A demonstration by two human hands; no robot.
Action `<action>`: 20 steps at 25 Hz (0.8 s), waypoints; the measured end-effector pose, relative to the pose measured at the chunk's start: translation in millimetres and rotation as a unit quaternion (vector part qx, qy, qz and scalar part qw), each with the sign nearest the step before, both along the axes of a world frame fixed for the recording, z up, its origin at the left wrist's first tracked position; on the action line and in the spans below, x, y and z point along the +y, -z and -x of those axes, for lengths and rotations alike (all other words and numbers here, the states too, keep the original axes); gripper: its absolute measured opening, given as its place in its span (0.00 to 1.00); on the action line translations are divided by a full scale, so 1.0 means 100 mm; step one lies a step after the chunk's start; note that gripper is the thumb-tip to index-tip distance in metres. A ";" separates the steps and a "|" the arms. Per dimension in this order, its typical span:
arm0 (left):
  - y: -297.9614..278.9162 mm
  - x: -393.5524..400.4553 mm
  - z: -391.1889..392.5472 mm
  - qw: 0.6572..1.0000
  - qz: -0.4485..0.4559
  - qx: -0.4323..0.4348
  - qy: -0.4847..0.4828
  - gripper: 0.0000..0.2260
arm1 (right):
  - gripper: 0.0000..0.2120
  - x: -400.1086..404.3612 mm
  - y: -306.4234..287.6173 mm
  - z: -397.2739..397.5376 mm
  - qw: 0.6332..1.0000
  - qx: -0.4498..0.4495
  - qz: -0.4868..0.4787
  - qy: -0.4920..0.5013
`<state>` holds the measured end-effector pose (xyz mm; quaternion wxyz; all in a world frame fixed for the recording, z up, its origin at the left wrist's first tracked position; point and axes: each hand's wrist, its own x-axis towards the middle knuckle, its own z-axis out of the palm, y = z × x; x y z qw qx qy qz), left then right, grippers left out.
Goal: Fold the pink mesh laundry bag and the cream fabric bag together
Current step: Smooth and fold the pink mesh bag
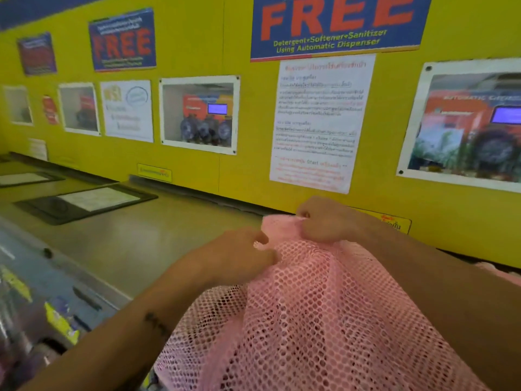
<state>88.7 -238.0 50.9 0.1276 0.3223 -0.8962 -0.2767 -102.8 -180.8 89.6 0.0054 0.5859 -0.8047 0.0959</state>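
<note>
- My left hand and right hand both pinch the pink mesh bag's far edge, close together.
- Bag lifted over the steel counter, draping toward me.
- Cream bag not visible.
- Early step, I judge; next: spread flat.

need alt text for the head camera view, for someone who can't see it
Two bare hands grip the far edge of a pink mesh laundry bag, the left hand pinching its side and the right hand its top corner, over a grey countertop. Behind stands a yellow wall with "FREE" detergent posters.
</note>
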 end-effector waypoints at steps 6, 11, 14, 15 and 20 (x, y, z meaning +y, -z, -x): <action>0.06 -0.14 0.04 1.000 -0.014 -0.014 0.021 0.32 | 0.12 0.28 -0.16 0.10 0.987 -0.160 -0.014 0.015; 0.14 -0.15 0.01 0.997 -0.003 -0.027 0.071 0.28 | 0.17 0.04 0.08 0.27 0.993 -0.108 0.003 0.047; 0.19 -0.17 -0.05 0.996 -0.021 0.018 0.083 0.24 | 0.15 -0.17 0.24 0.23 0.993 -0.100 -0.068 0.015; 0.18 -0.16 -0.08 0.994 -0.052 0.032 0.087 0.23 | 0.14 -0.23 0.26 0.23 0.994 -0.082 -0.074 0.010; 0.10 -0.02 -0.19 0.982 -0.117 0.043 0.140 0.21 | 0.14 -0.46 0.17 0.37 0.993 0.080 -0.004 0.091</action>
